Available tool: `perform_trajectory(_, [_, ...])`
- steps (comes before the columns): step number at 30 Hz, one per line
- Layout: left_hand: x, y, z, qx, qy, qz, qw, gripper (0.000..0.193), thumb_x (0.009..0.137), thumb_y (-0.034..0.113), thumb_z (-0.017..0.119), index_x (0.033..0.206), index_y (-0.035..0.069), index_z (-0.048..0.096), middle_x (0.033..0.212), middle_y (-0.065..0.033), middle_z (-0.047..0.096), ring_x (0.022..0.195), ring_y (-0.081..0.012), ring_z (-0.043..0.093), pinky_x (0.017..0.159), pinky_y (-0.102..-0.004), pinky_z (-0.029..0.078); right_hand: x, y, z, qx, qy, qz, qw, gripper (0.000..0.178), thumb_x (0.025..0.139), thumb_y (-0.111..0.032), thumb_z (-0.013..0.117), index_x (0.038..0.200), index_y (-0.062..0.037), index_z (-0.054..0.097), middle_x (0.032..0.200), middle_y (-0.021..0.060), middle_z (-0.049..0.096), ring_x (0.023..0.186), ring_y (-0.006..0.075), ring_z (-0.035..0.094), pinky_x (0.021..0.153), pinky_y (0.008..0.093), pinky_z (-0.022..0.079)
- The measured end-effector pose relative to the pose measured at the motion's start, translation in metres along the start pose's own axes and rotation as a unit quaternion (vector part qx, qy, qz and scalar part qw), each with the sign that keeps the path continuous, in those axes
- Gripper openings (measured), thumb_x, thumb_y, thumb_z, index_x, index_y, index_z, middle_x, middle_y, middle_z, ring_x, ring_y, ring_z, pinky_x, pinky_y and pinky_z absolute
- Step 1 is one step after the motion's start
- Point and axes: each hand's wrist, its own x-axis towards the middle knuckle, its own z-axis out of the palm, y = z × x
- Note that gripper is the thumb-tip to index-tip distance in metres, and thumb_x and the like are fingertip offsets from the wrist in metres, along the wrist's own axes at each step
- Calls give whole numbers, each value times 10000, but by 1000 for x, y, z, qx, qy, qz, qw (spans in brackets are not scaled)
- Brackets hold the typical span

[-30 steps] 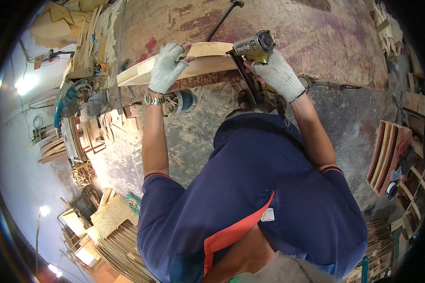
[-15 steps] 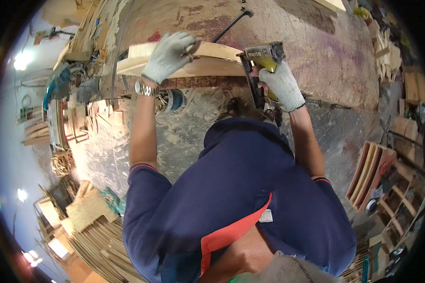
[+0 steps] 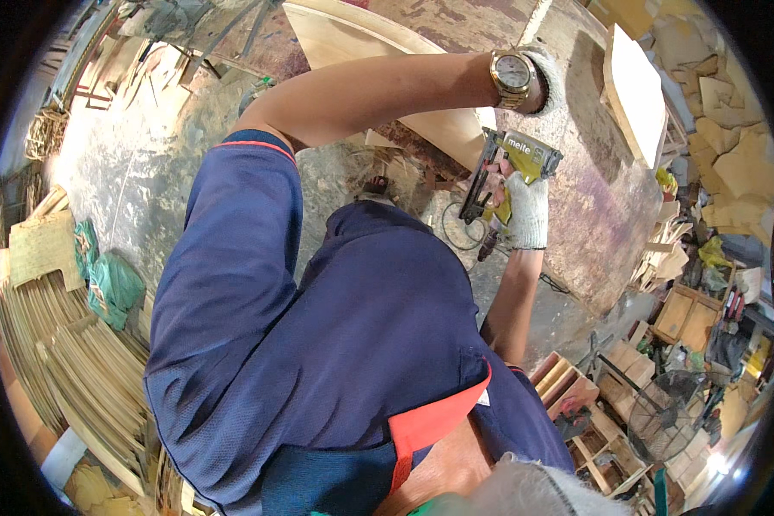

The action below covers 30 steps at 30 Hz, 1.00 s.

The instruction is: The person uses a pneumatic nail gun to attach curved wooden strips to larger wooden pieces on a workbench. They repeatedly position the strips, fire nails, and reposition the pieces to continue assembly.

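My right hand point(image 3: 529, 211), in a white knit glove, grips the handle of a yellow and black nail gun point(image 3: 533, 156). The tool sits beside the right end of a pale curved wooden workpiece point(image 3: 365, 39) on the worktable point(image 3: 589, 215). My left arm stretches across above that workpiece, hiding its middle. Beyond the nail gun is my left hand point(image 3: 552, 90), gloved too, with a metal watch at the wrist. Its fingers are mostly out of sight, so what they hold, if anything, is unclear. A thin light strip point(image 3: 535, 21) lies just past it.
A pale board point(image 3: 635, 95) rests at the table's far right. Thin wood strips point(image 3: 86, 361) are stacked at the left beside a green bag point(image 3: 116, 288). Wooden crates point(image 3: 606, 451) and a fan point(image 3: 666, 413) stand at the lower right. A hose point(image 3: 451, 228) hangs near the nail gun.
My left hand has swung from above the workpiece's left part far to the right, past the nail gun. The view has turned rightward. My right hand still holds the nail gun.
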Motion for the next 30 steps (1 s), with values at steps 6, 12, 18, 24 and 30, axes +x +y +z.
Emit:
perform_trajectory(6, [-51, -23, 12, -95, -148, -100, 979, 363, 674, 269, 830, 936, 36, 738, 856, -128, 725, 816, -350, 725, 730, -503, 567, -6, -4, 0, 20, 15, -5, 1000, 361, 929, 29, 590, 1290, 24, 602, 988, 152, 771, 528, 124, 573, 499, 267, 488])
perform_trajectory(12, [-134, 4, 51, -114, 83, -100, 985, 468, 851, 286, 756, 1257, 79, 648, 1123, -123, 640, 1085, -295, 622, 938, -446, 480, -24, -9, -6, 10, 35, -23, 999, 333, 974, -138, 722, 1259, 9, 632, 964, 127, 772, 534, 89, 544, 496, 250, 455])
perform_trajectory(18, [-178, 36, 59, -159, 70, -132, 976, 610, 782, 389, 798, 1313, 119, 667, 1162, -65, 679, 1120, -261, 632, 1001, -448, 476, -48, -5, -8, -37, 40, 105, 993, 285, 976, -158, 741, 1210, -7, 680, 956, 83, 773, 571, 66, 551, 523, 246, 459])
perform_trajectory(24, [-208, 66, 65, -158, 95, -151, 971, 591, 796, 386, 823, 1332, 175, 689, 1243, -21, 723, 1118, -238, 676, 1005, -476, 493, -74, 14, 11, -14, 39, 170, 985, 276, 959, -63, 747, 1225, -32, 677, 990, 54, 775, 661, 72, 612, 574, 241, 503])
perform_trajectory(30, [-219, 72, 64, -169, 98, -138, 971, 573, 794, 367, 841, 1323, 186, 711, 1249, -20, 732, 1098, -243, 696, 1016, -455, 488, -88, 14, 23, -13, 41, 193, 980, 378, 929, -35, 777, 1278, 4, 639, 1075, 85, 775, 1011, 174, 727, 901, 340, 584])
